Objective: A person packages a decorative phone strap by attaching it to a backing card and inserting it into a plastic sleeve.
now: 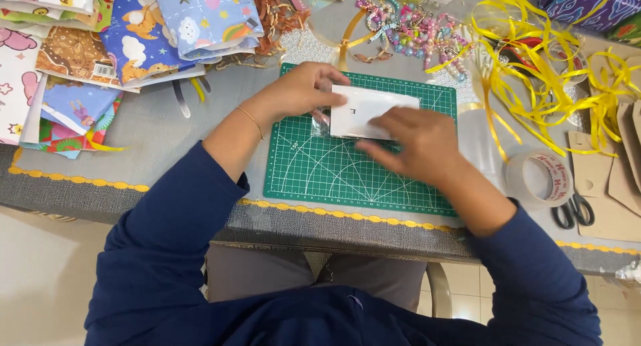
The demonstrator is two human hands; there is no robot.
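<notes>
A small white card packet (364, 109) in clear plastic lies on the green cutting mat (320, 172) near its far edge. My left hand (304, 89) rests on the packet's left end, fingers curled over its top edge. My right hand (414, 142) presses flat on the packet's lower right part, fingers pointing left. A bit of clear wrap (322, 122) sticks out at the packet's left side. Both sleeves are dark blue, and a thin bracelet circles my left wrist.
Patterned wrapping papers (133, 32) are stacked at the far left. Bead bracelets (414, 29) lie behind the mat. Yellow ribbon (547, 79) tangles at the right, with a tape roll (539, 179), scissors (574, 211) and brown card cutouts (617, 179) nearby.
</notes>
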